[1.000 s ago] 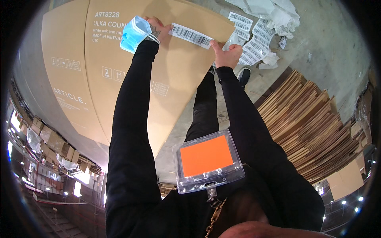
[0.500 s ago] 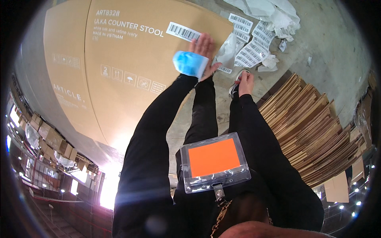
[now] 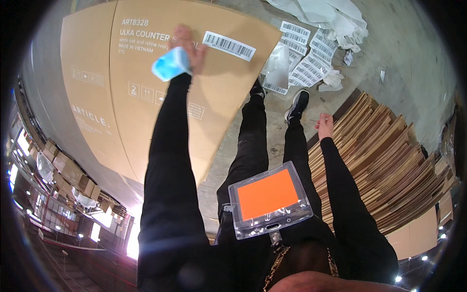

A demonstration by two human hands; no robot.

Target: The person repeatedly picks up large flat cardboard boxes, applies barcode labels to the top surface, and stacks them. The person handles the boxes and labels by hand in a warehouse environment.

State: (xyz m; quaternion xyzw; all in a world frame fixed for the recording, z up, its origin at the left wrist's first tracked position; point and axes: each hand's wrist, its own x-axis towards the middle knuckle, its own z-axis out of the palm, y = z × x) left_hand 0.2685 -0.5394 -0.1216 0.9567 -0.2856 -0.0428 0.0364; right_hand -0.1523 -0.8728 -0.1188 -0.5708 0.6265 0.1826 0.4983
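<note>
My left hand (image 3: 188,48) is over the top of a large brown cardboard box (image 3: 151,117), fingers spread and smeared by motion, with nothing in its grip. Around that wrist sits a light blue face mask (image 3: 170,64). A white barcode label (image 3: 229,46) is stuck flat on the box, just right of the hand. Lower and to the right, my right hand (image 3: 325,126) hangs in the air beside a stack of flattened cardboard (image 3: 374,155). Its fingers are loosely bent and apart, and no object shows in them.
Sheets of barcode labels (image 3: 311,61) and crumpled white wrapping (image 3: 335,19) lie on the concrete floor (image 3: 389,53) past the box's right edge. My shoe (image 3: 297,103) stands near them. A badge holder with an orange card (image 3: 268,194) hangs from my chest.
My left hand has moved left across the box, uncovering the barcode label. The right hand has swung right and down, away from my shoe toward the cardboard stack.
</note>
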